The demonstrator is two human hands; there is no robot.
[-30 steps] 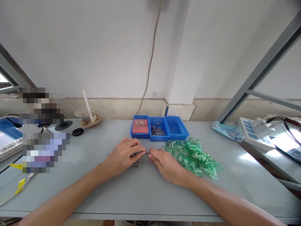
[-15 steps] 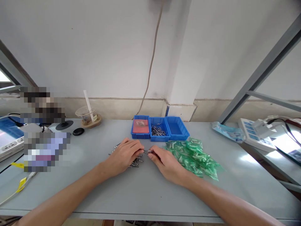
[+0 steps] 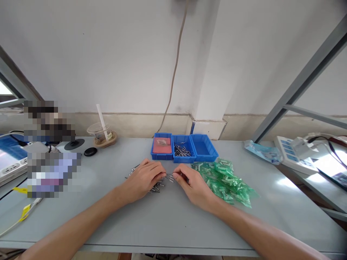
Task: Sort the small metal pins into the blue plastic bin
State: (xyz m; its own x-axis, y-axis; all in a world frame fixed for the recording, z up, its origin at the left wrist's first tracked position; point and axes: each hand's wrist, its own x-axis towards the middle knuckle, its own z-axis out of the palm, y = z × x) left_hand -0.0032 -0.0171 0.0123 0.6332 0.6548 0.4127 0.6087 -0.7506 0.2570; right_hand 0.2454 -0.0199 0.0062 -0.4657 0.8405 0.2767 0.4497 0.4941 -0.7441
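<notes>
My left hand (image 3: 143,180) is closed in a pinch around several thin metal pins (image 3: 170,178), whose ends fan out to the right between my hands. Opposite it, my right hand (image 3: 192,185) has thumb and forefinger pinched at the tip of one of these pins. Beneath my left palm lies a loose pile of similar metal pins (image 3: 155,189), partly covered by the hand. More metal pins sit in the middle blue bin (image 3: 192,159) behind my hands. Green plastic bags (image 3: 227,182) with small metal parts lie just right of my right hand.
The left blue bin (image 3: 162,156) holds a red piece with a small clear packet; the right blue bin (image 3: 207,158) stands beside the middle one. A plastic cup (image 3: 99,130), a black round lid (image 3: 90,151), a blue packet (image 3: 262,151) and a power strip (image 3: 294,153) lie farther out.
The pin ends between my hands have spread into a fan. My right fingers have shifted slightly and now pinch at one tip. The left hand has stayed in place.
</notes>
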